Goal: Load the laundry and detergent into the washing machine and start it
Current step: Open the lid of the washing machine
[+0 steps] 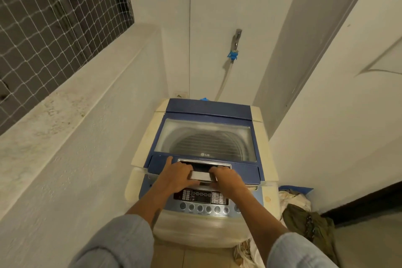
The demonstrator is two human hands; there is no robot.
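A top-loading washing machine point(263, 137) stands in a narrow corner, its blue lid point(208, 109) down and the empty drum visible through the lid's window. My left hand point(176, 175) and my right hand point(228, 178) meet at the lid's front edge, just below the silver-rimmed handle recess point(204, 163). Both hands grip a small rectangular white-topped piece point(201, 176) between them; I cannot tell whether it is a tray or part of the handle. The control panel point(202, 197) with its row of round buttons lies under my wrists. A pile of laundry point(304, 215) lies on the floor to the right of the machine.
A white wall with a ledge and a netted window point(54, 17) closes in the left side. A tap point(237, 38) with a hose hangs on the back wall. White walls stand close on the right, and a blue basket rim point(295, 189) shows behind the laundry.
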